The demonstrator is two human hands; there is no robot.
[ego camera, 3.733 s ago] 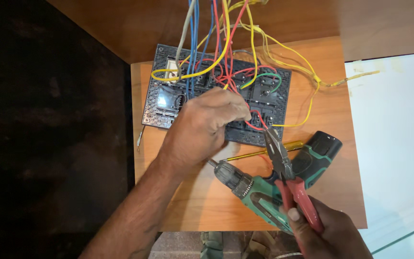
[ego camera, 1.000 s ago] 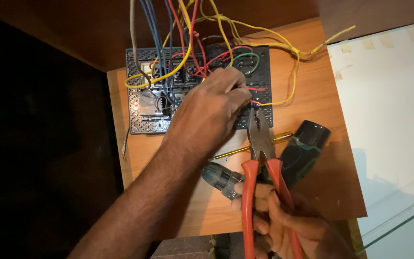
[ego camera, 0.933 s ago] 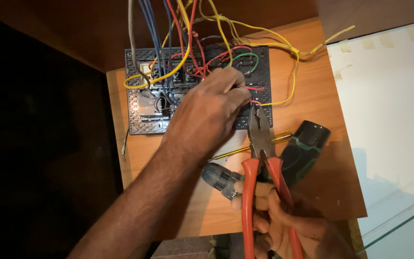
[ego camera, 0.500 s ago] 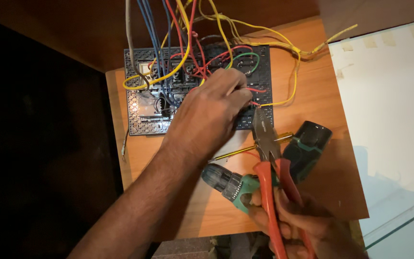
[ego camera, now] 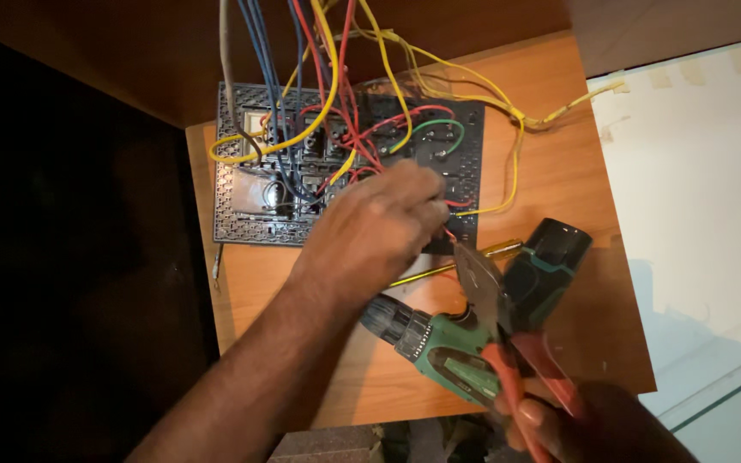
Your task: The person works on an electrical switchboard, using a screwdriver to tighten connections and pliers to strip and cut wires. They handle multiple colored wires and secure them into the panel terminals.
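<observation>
Orange-brown wood is seen filling the frame as a small table top (ego camera: 559, 171), bordered by darkness at 9 o'clock and a pale sheet at 3 o'clock, and toward 12 o'clock a dark perforated switch board (ego camera: 250, 214) is laid flat on it under a tangle of yellow, red, blue and green wires (ego camera: 336, 86). A green cordless drill (ego camera: 465, 351) is laid at 5 o'clock beside a yellow-handled screwdriver (ego camera: 490, 253). The left hand (ego camera: 370, 231) is pressed onto the board's lower right, fingers bunched together on the wires there, while red-handled pliers (ego camera: 495, 317) are gripped by the right hand (ego camera: 593, 424) at 5 o'clock, fingers wrapped tight round the handles, nose pointed at a red wire (ego camera: 450, 231) just beside the left fingertips.
</observation>
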